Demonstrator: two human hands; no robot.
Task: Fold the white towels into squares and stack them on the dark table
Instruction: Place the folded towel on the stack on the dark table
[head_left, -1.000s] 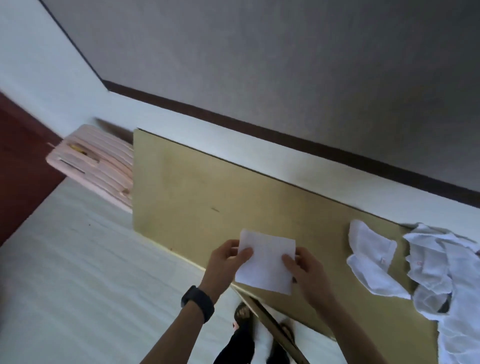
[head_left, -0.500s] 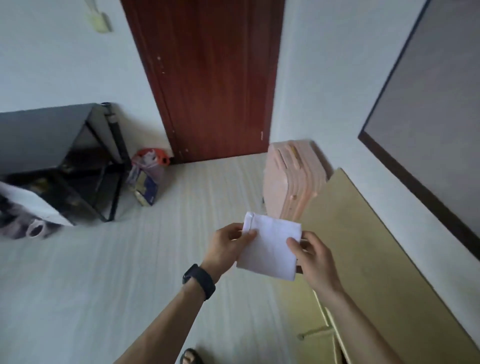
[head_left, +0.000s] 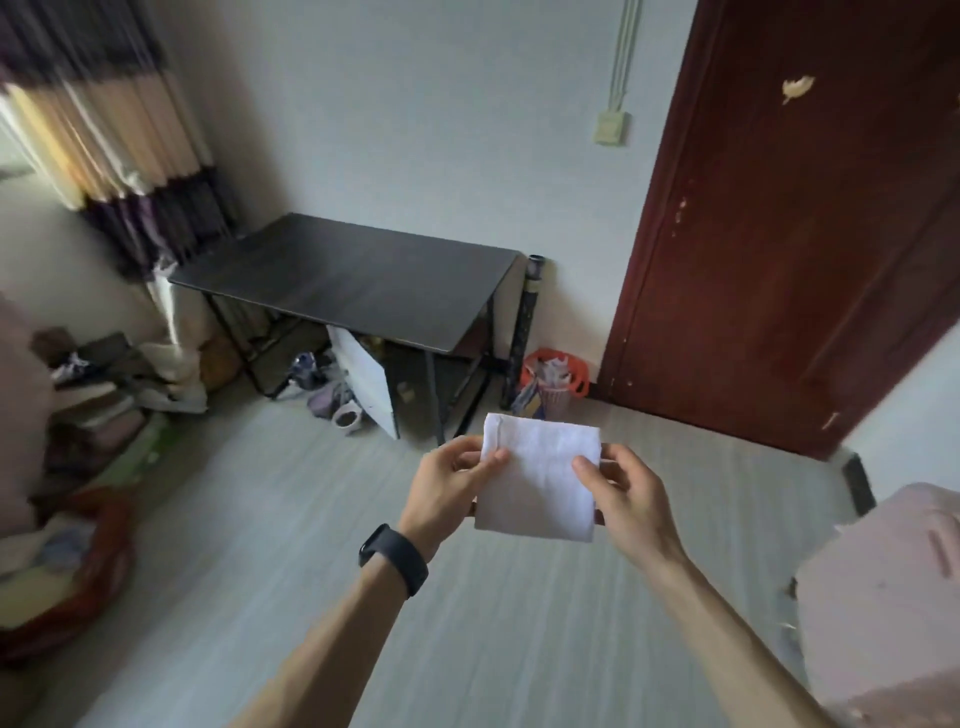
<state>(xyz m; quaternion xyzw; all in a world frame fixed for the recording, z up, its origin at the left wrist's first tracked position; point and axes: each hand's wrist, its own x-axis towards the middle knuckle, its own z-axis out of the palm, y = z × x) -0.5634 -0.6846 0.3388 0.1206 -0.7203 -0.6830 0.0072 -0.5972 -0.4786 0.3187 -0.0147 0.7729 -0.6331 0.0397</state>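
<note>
- In the near middle, a folded white towel (head_left: 540, 478) is held up in the air over the floor (head_left: 260, 545), pretty much a neat square, flat side facing the camera.
- Left hand (head_left: 447, 493) pinches the towel's left edge, thumb on top and the other fingers curled behind it. There's a black band (head_left: 394, 558) on that wrist.
- Right hand (head_left: 623, 499) pinches the right edge the same way, thumb pressed on the front, fingers tucked behind.
- The dark surface (head_left: 353, 280) is far across the room, against the back wall and well apart from the towel. Its top looks bare from here.
- Under the surface there's a white board (head_left: 366, 387) leaning, plus some small clutter that's too blurry to call.
- Just right of the surface, a red basket (head_left: 556, 371) stuffed with bits sits on the floor beside a dark red door (head_left: 805, 234).
- Wall switch (head_left: 611, 128) up high, left of the door.
- Far left: striped curtain (head_left: 104, 130), with a pile of folded stuff (head_left: 98, 384) below it.
- Near left corner has a red tub (head_left: 78, 571), contents blurry.
- Near right, a pink suitcase (head_left: 883, 597) pokes into view.
</note>
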